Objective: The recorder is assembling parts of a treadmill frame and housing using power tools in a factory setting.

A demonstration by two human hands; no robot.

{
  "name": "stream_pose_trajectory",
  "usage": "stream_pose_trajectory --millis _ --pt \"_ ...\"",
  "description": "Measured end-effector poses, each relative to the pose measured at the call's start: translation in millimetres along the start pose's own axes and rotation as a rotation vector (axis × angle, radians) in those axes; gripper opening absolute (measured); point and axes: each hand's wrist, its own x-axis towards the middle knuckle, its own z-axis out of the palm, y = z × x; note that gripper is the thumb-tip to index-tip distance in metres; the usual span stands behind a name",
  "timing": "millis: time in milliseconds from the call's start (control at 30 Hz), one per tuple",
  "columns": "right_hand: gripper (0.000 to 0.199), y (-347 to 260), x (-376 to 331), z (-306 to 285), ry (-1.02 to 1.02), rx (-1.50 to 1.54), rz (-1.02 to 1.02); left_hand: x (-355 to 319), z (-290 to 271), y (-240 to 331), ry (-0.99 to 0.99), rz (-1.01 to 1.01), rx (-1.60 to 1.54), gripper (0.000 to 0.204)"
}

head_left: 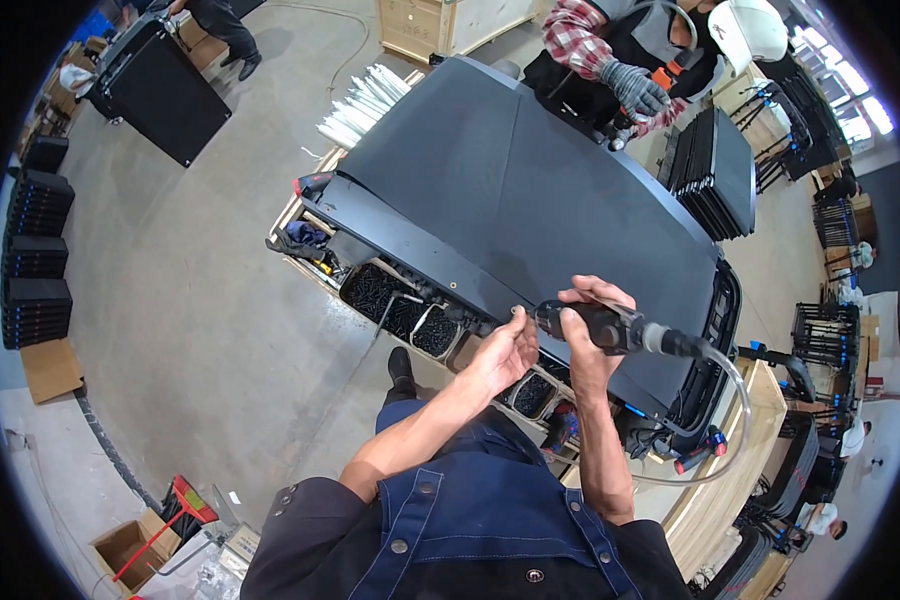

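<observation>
Right hand (585,325) wrapped tight around one black pneumatic driver (610,327), grip closed on its body, tool lying level with its nose pointing left at the near edge of one large dark panel (530,190). One clear hose (735,420) running from the driver's right end, looping down and back toward the near right. Left hand (505,355) just left of the tool's nose, fingers pinched together at the tip, touching the panel's edge rail (410,245); what sits between the fingertips too small to tell.

Panel flat on one wooden tabletop (715,500), covering most of it. Along the near edge, three open bins of black screws (375,290), side by side, one partly hidden under the left wrist. One blue cloth (305,235) at the far left corner of the tabletop, near the rail's end. One blue-and-red tool (698,450) on the right, beside the hose loop.

On the far side, one other person's gloved hand (635,90), in a plaid sleeve, at the panel's far edge. One stack of dark panels (715,170) to the right of it. One bundle of white strips (365,100) far left of the panel. One black cabinet (160,85) standing well apart on the concrete floor (190,300), far left. Three dark stacks (35,255) along the left wall.
</observation>
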Motion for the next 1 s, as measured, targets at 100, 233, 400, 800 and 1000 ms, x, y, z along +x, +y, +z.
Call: stream_pose_trajectory --millis 100,233,400,800,1000 --pt "0.045 3.5 11.6 7.1 -0.151 -0.114 0.059 -4.5 4.5 -2.3 0.155 -0.009 0.178 0.054" --pt "0.042 14.6 27.8 8.1 -0.504 -0.081 0.006 -32.4 -17.4 -14.7 0.143 0.134 0.861 0.069" --pt "0.040 11.1 54.3 29.7 -0.605 0.032 0.262 17.5 -60.3 -39.0 -0.085 0.494 0.801 0.070" --pt "0.036 11.1 57.1 20.9 -0.716 -0.142 0.212 35.0 -44.8 -68.2 -0.129 0.653 0.614 0.060" --pt "0.048 40.8 38.6 -9.5 -0.552 0.046 0.077 21.7 -37.2 -64.3 -0.198 0.593 0.563 0.060"
